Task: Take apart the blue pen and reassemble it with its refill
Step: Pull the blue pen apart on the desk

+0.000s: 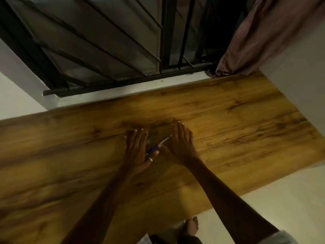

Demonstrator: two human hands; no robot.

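Both forearms reached from the bottom edge over the wood-grain surface [228, 120], which I saw running under a barred window [105, 41] with a curtain [263, 32] at its right. My left hand [139, 152] and right hand [181, 145] lay with fingers stretched flat and spread. Between them, the blue pen [155, 147] sat slanted, pinched by both thumbs, its pale tip pointing toward the right hand. One ring [150, 159] circled the left thumb.
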